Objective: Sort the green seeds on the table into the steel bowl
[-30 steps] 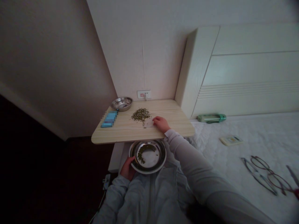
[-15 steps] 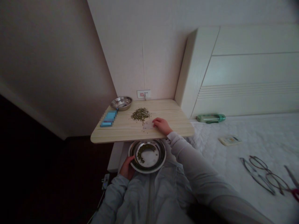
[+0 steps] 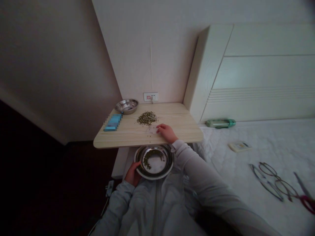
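Observation:
My left hand point(image 3: 133, 174) grips the near-left rim of a shiny metal bowl point(image 3: 154, 177), held at my lap just below the table edge. Small green beans lie in a curved band inside it. Over the small wooden table point(image 3: 180, 114), my right hand point(image 3: 167, 132) has its fingers pinched on a thin translucent plastic piece point(image 3: 152, 130), whose outline is faint. Just beyond the plastic lies a heap of green beans point(image 3: 147, 118), probably mung beans. A few loose ones are scattered between the heap and the table's front edge.
A second metal bowl point(image 3: 127, 106) and a blurred-out phone point(image 3: 113, 122) sit at the table's left. A socket point(image 3: 151, 96) is on the wall behind. On the bed point(image 3: 221, 170) lie a green bottle point(image 3: 220, 123), a pale flat box point(image 3: 239, 146), glasses point(image 3: 267, 183) and red-handled scissors point(image 3: 307, 204).
My right hand has shifted slightly left along the table with the plastic piece. My left hand keeps its hold on the bowl. The whole view has moved a little.

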`<state>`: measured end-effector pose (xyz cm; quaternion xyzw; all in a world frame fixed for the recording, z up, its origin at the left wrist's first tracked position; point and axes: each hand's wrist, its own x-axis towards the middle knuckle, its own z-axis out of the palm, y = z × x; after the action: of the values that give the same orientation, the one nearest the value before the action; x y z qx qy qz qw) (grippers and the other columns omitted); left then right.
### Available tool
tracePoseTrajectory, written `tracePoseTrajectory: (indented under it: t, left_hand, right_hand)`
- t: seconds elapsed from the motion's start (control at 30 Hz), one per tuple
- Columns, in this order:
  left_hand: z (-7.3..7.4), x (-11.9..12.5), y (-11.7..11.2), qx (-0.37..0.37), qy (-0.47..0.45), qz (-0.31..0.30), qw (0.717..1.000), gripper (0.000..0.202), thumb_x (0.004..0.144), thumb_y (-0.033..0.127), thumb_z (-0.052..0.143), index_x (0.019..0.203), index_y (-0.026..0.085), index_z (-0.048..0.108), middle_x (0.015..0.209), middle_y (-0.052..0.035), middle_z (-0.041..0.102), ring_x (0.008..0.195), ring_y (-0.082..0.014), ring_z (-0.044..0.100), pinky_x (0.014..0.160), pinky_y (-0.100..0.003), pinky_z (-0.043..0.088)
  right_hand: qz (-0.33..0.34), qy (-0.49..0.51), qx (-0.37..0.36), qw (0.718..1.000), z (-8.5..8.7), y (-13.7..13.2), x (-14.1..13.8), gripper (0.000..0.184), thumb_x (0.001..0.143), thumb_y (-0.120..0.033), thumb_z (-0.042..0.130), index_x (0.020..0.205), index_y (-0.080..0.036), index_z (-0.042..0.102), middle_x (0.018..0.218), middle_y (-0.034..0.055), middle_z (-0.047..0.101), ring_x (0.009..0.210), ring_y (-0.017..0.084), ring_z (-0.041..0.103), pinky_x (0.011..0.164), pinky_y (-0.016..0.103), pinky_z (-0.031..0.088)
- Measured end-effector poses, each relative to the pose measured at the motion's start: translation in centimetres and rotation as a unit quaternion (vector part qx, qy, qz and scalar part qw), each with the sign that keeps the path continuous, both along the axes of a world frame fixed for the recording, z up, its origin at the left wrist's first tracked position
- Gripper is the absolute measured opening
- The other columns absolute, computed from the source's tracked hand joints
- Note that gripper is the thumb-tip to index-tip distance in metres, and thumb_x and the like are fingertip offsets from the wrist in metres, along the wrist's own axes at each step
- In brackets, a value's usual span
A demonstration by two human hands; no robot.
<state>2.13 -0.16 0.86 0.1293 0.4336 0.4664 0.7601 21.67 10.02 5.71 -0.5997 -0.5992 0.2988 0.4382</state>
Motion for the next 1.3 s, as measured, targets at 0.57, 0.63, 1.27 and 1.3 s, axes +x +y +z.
tracePoseTrajectory:
  t: [0.57,0.63,1.27,1.3]
  left_hand:
    - [0.21,-0.04,-0.08,0.011,0.007,0.011,1.000,0.011,0.061,0.014,0.053,0.071,0.015,0.058,0.067,-0.0030,0.065,0.079,-0.0222,0.058,0.069,-0.031,0.045]
    - [0.31,-0.03,-0.15,0.011,0.004,0.008,1.000,0.015,0.061,0.014,0.053,0.075,0.015,0.058,0.071,-0.0035,0.065,0.080,-0.0223,0.058,0.069,-0.031,0.045]
    - [-0.05,-0.01,-0.05,0.009,0.004,0.011,1.000,0.010,0.060,0.015,0.054,0.070,0.013,0.058,0.063,-0.0031,0.064,0.078,-0.0214,0.058,0.069,-0.030,0.045]
    - [-0.05,-0.02,-0.05,0.008,0.006,0.009,1.000,0.010,0.060,0.016,0.054,0.069,0.014,0.058,0.063,-0.0030,0.064,0.078,-0.0214,0.058,0.069,-0.030,0.045]
  right_hand:
    - [0.023,-0.061,-0.011,0.998,0.32,-0.43,0.07,0.023,0.064,-0.018,0.044,0.082,-0.020,0.058,0.060,-0.0037,0.061,0.059,0.010,0.049,0.055,0.020,0.034]
    - [0.027,-0.070,-0.013,0.997,0.36,-0.47,0.08,0.023,0.064,-0.018,0.044,0.082,-0.020,0.058,0.060,-0.0039,0.061,0.058,0.010,0.049,0.055,0.020,0.033]
    - [0.055,-0.135,-0.009,0.989,0.69,-0.99,0.00,0.023,0.065,-0.021,0.046,0.084,-0.019,0.058,0.061,-0.0030,0.058,0.057,0.009,0.048,0.055,0.020,0.033]
    - [0.055,-0.142,-0.006,0.988,0.72,-1.00,0.01,0.023,0.065,-0.022,0.047,0.084,-0.019,0.059,0.062,-0.0026,0.058,0.058,0.010,0.048,0.056,0.020,0.034]
